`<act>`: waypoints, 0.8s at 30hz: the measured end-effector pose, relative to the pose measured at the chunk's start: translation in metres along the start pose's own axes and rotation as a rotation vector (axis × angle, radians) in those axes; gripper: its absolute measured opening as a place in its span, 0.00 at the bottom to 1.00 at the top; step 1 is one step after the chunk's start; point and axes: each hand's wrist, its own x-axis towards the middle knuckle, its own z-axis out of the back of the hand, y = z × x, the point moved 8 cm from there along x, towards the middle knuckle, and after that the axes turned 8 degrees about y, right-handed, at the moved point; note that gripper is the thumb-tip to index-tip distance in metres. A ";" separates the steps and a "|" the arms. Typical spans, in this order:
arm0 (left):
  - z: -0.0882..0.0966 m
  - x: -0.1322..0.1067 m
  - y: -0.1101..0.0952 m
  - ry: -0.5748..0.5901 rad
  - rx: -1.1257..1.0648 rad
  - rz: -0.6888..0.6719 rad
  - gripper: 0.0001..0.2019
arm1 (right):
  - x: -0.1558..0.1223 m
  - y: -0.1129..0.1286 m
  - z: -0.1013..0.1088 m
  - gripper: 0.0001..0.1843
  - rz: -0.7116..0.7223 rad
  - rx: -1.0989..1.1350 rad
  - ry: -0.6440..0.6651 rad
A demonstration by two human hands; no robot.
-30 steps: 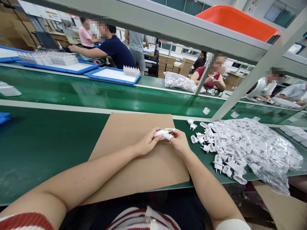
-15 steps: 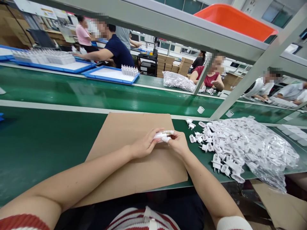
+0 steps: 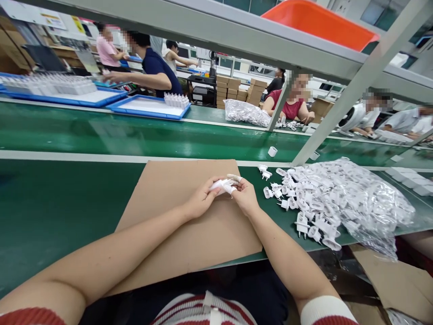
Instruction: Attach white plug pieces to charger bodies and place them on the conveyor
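Over the sheet of cardboard [image 3: 189, 243], my left hand [image 3: 202, 198] grips a white plug charger [image 3: 218, 185], fingers wrapped round its body. My right hand [image 3: 246, 195] is at the charger's other end, thumb and fingers closed about the prong side; white wraps cover the thumb and a fingertip. Those wraps partly hide the prongs. To the right of my hand lie loose white plug pieces [image 3: 302, 224] with two pins each, spilling from a clear plastic bag [image 3: 375, 198].
Beyond the bench runs a green conveyor [image 3: 145, 135] carrying a white charger casing [image 3: 272, 151]. Blue-rimmed trays [image 3: 149, 107] of chargers stand across it, where several people work. A slanted metal post [image 3: 341, 97] and an overhead shelf bearing an orange tub [image 3: 318, 22] frame the bench.
My hands stay together on the charger. The right forefinger has straightened and lifted slightly along it. The whole view has shifted a little.
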 end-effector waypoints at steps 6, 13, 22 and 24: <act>0.002 0.000 0.015 -0.002 -0.142 0.092 0.25 | 0.003 -0.003 0.002 0.19 -0.003 -0.016 0.012; -0.003 0.006 0.027 0.005 -0.375 0.133 0.28 | 0.000 -0.002 0.007 0.19 -0.014 -0.043 -0.054; -0.001 0.004 0.025 -0.028 -0.400 0.216 0.25 | -0.010 0.015 0.002 0.14 0.051 -0.184 -0.081; -0.002 0.004 0.024 -0.015 -0.401 0.229 0.25 | -0.010 0.018 0.001 0.12 0.088 -0.215 -0.076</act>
